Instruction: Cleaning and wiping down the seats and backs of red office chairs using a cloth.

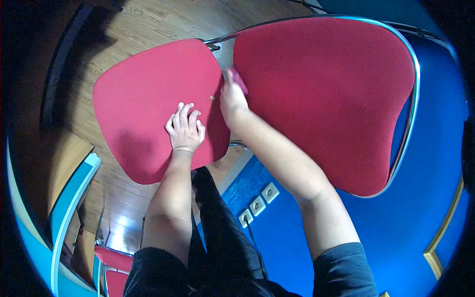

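Note:
A chair with a red upholstered seat (148, 85) and a red backrest (319, 96) in a shiny metal frame stands before me. My left hand (184, 128) rests palm down on the seat, its fingers bent and apart, holding nothing. At the gap between seat and backrest, my right hand (233, 95) grips a small magenta item (238, 80) beside the backrest's lower edge. Blur hides whether that item is a cloth or a brush. A tiny yellowish speck (212, 98) sits on the seat close to its rear edge.
Behind the backrest is a blue wall (289, 237) with several white power sockets (257, 205), one with a black cable plugged in. Left stands a turquoise-edged wooden desk (74, 178). Another red chair (115, 258) is at lower left on the wood-look floor (163, 18).

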Demonstrator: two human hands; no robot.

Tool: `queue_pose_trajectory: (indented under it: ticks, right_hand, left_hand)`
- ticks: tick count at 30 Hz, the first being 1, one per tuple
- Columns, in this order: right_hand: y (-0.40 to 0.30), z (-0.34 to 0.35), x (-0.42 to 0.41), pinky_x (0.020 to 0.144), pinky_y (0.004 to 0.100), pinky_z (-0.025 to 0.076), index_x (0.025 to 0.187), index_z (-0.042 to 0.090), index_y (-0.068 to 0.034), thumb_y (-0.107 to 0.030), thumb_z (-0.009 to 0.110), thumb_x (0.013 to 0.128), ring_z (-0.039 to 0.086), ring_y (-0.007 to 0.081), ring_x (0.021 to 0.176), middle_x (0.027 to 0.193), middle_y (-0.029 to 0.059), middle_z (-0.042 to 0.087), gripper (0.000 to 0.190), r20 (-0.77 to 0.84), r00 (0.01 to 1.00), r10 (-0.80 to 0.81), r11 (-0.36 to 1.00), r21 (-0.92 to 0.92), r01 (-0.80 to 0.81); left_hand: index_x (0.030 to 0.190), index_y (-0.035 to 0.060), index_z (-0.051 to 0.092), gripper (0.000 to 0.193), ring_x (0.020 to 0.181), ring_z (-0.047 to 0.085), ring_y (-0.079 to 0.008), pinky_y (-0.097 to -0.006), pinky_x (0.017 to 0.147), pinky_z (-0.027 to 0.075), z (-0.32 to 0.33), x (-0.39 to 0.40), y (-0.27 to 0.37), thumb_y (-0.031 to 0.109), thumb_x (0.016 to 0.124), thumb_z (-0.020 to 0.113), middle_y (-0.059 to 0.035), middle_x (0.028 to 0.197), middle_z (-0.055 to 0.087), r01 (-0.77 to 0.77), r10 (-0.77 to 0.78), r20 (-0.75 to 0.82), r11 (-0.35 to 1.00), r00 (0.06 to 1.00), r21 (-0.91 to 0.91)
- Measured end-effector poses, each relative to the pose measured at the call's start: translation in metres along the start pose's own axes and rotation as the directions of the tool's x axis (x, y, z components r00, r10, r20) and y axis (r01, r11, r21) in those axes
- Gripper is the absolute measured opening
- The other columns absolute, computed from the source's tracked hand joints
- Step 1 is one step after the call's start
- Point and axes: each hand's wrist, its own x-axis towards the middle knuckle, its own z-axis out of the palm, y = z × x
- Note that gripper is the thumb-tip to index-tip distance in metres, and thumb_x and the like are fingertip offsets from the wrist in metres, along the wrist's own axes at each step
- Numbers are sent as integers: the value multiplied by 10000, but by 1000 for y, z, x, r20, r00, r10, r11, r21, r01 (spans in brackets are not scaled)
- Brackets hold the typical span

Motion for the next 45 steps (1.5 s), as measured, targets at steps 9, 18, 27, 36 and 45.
queue_pose_trajectory:
  ticks: [9, 18, 27, 36, 45]
  right_hand:
    - [-95, 29, -102, 1135, 478, 206, 1189, 646, -26, -241, 451, 915, 499, 314, 1247, 1216, 155, 634, 399, -29, 995, -95, 978, 186, 99]
    - [33, -31, -219, 1008, 480, 425, 1135, 639, -91, -116, 517, 834, 608, 317, 1096, 1104, 153, 650, 326, -463, 755, 465, 393, 872, 292]
    - [116, 39, -329, 1098, 442, 323, 1187, 636, -14, 108, 407, 756, 422, 373, 1324, 1356, 224, 509, 503, -263, -38, 964, 263, 923, 282]
    - [81, 72, -340, 1041, 446, 400, 1026, 723, -37, -75, 560, 818, 499, 398, 1251, 1339, 272, 502, 266, -309, 170, 936, 259, 929, 264]
    - [-40, 106, -339, 1048, 485, 393, 911, 745, -15, -142, 556, 827, 487, 430, 1253, 1433, 238, 413, 243, -119, -82, 989, 142, 908, 395]
  left_hand:
    - [1070, 170, 577, 290, 1304, 404, -247, -457, 1014, 269, -4, 0, -4, 232, 787, 569, -35, 1321, 479, -7, 7, 2, 999, 1000, -40]
    - [1090, 179, 580, 311, 1306, 414, -232, -443, 1022, 265, -5, -2, -13, 239, 785, 573, -15, 1321, 505, -4, 5, -18, 1000, 1000, 27]
    - [1097, 165, 563, 328, 1318, 398, -248, -459, 1021, 279, 1, 0, -1, 210, 773, 571, -37, 1329, 488, -15, 15, -8, 998, 1000, 59]
    - [1146, 154, 525, 381, 1340, 373, -264, -467, 1030, 260, 6, 0, -3, 201, 769, 556, -51, 1358, 460, -33, 34, -9, 996, 999, 78]
    - [1153, 155, 522, 333, 1361, 348, -265, -475, 1027, 254, 10, -5, -6, 216, 826, 519, -49, 1392, 436, -55, 58, -30, 994, 998, 97]
